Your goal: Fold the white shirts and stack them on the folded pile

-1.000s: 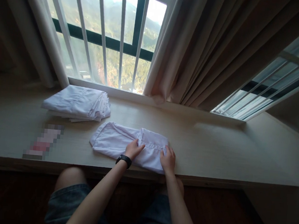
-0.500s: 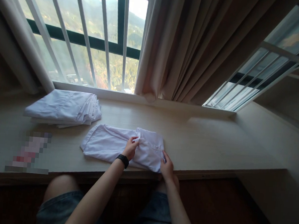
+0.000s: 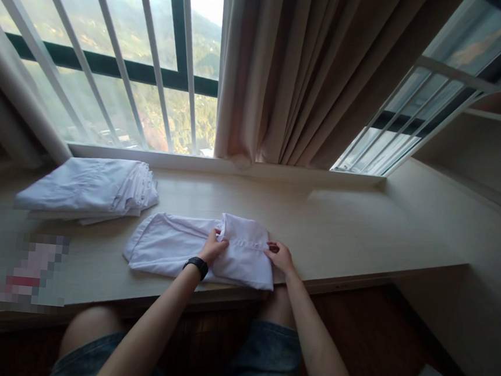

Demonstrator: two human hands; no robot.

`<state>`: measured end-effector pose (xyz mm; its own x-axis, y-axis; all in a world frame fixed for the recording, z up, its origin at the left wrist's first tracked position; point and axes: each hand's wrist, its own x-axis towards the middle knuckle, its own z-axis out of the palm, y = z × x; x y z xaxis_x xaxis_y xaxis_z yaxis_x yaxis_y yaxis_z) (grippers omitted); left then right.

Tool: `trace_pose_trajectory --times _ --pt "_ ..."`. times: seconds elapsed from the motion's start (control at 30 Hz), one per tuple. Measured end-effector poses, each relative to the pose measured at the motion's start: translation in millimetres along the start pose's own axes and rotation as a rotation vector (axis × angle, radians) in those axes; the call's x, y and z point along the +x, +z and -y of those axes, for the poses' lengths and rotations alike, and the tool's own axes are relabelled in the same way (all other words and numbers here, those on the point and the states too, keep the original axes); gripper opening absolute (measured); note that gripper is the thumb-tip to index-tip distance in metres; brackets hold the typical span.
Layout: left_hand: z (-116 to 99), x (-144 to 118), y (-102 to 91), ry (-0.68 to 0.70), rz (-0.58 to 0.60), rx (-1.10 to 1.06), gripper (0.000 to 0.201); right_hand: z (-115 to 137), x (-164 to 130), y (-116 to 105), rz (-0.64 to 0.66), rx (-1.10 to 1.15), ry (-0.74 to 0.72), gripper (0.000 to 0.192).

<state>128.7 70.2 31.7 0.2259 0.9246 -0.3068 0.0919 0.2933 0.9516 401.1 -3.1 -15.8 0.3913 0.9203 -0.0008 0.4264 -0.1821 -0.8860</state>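
A white garment [image 3: 244, 263] lies folded into a long bundle near the front edge of the table, its right part doubled over and crossed by a gathered seam. My left hand [image 3: 213, 249], with a black band on the wrist, pinches the folded-over edge at the middle of the bundle. At the right edge, level with the seam, the curled fingers of my right hand [image 3: 281, 257] pinch the cloth. Behind and to the left sits a stack of folded white garments [image 3: 88, 185].
The pale wooden table [image 3: 338, 231] runs along a barred window [image 3: 110, 82] and beige curtains [image 3: 281, 85]. A blurred-out item [image 3: 32, 271] lies at the front left. A side panel [image 3: 440, 222] with shelves stands at the right. My knees are under the table edge.
My right hand has moved up along the garment's right edge to the seam. The folded-over part looks flatter and squarer. My left hand keeps its pinch; the view has shifted slightly right.
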Motion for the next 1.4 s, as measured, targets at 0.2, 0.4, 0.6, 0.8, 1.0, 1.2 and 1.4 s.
trace_pose_trajectory --times 0.2,0.4,0.6,0.8,1.0,1.2,1.4 --pt "1.7 -8.7 -7.0 0.036 0.036 -0.018 0.052 28.6 68.1 -3.1 0.164 0.145 0.078 0.045" --pt "3.4 -4.8 -13.3 0.081 0.061 0.008 0.05 36.3 117.0 -13.6 0.493 0.143 0.204 0.035" --pt "9.4 -0.2 -1.5 0.07 0.068 -0.091 0.052 31.9 113.0 -38.9 0.569 0.249 0.208 0.039" --pt "21.6 6.5 3.9 0.038 -0.013 0.001 0.049 38.0 114.9 -36.2 0.52 0.117 0.198 0.032" --pt "28.4 12.9 2.6 0.056 -0.068 0.084 0.065 53.4 99.7 3.1 0.24 -0.139 0.043 0.036" --pt "28.3 16.5 7.2 0.097 -0.05 0.094 0.072 61.7 47.1 48.4 0.253 -0.619 -0.186 0.053" --pt "20.1 -2.5 0.9 0.327 -0.034 0.287 0.077 80.7 17.6 59.4 0.026 -0.839 -0.382 0.054"
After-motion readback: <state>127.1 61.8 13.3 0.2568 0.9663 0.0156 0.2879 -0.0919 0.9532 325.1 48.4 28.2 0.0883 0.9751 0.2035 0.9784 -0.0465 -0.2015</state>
